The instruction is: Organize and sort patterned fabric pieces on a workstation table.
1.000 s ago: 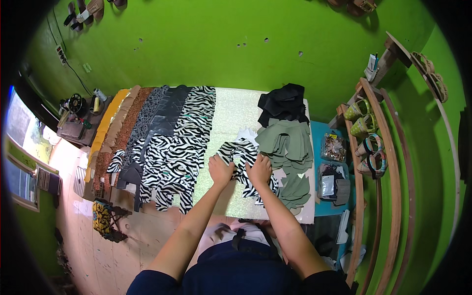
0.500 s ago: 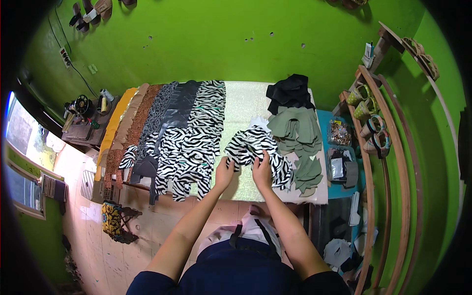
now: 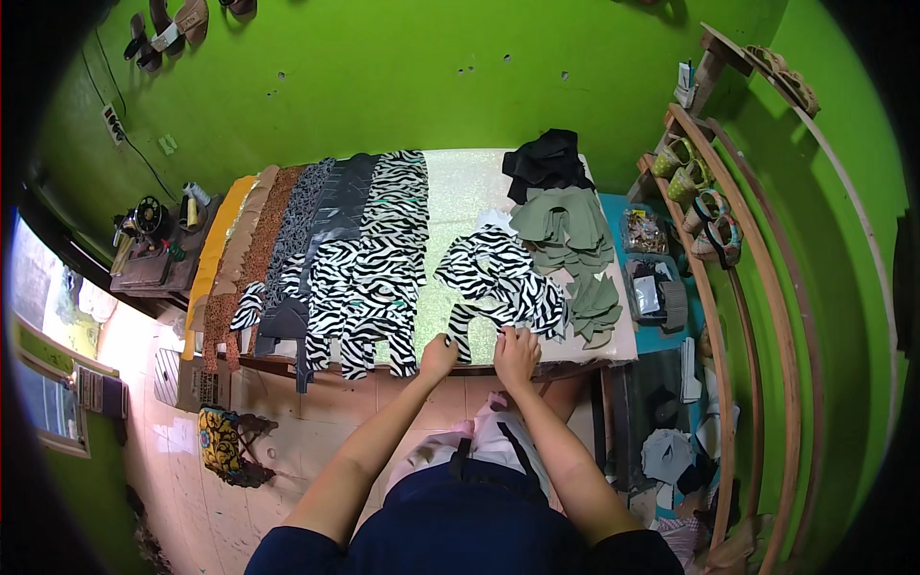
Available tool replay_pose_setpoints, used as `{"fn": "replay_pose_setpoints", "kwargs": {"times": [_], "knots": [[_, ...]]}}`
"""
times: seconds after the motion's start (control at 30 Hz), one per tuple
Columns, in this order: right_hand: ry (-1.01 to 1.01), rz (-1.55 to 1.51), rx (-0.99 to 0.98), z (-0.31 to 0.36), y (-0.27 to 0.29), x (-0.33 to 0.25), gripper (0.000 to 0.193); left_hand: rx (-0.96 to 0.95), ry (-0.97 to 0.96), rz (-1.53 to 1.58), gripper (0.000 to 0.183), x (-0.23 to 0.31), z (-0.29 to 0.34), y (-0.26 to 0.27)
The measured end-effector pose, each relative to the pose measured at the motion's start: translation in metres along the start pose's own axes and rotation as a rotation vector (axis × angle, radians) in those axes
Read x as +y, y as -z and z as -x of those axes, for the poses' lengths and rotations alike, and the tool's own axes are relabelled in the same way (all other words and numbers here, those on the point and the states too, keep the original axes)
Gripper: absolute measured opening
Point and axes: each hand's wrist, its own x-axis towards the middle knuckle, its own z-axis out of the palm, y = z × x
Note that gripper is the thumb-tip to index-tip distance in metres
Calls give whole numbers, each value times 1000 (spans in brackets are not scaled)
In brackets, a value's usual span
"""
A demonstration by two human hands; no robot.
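At the table's near edge, a curved zebra-print cut piece [image 3: 459,334] lies between my two hands, its ends pointing toward me. My left hand [image 3: 439,356] is closed on its left end, fingertips pinching the edge. My right hand [image 3: 517,356] has its fingers pressed together on the right end; part of the material is hidden under them. Just beyond lies a loose heap of zebra-print pieces [image 3: 487,261]. Left of my hands, overlapping zebra-print pieces [image 3: 335,287] run in a long row toward the wall.
Rows of dark grey [image 3: 347,196], rust-brown [image 3: 273,225] and yellow [image 3: 216,235] pieces cover the left side. Green pieces [image 3: 565,230] and black pieces [image 3: 546,163] lie at right. Beyond stand a teal surface with plastic containers [image 3: 644,230], a wooden rack [image 3: 752,278] with sandals, and a sewing machine [image 3: 149,218].
Both hands have come closer to me, toward the table's near edge, with the curved zebra-print piece. It now lies lower, apart from most of the heap. The view has shifted slightly.
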Motion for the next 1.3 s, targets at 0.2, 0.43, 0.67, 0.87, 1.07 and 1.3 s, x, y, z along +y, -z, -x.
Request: {"fn": "replay_pose_setpoints", "kwargs": {"times": [0.2,0.43,0.67,0.87,1.07,1.3], "knots": [[18,101,165,-14,6,20,27,57,-5,-300,53,32,13,-5],[-84,245,-52,-99,20,31,53,-149,-331,-204,48,65,-24,-41],[-106,288,-156,-115,12,39,47,-301,-237,-107,48,102,-44,-74],[-279,-209,-161,-127,13,69,28,-242,-212,-2,47,101,-46,-80],[-141,-454,-210,-140,33,91,26,-174,-241,72,38,118,-58,-65],[113,-256,-333,-146,55,75,21,-270,-274,143,46,122,-62,-41]]}}
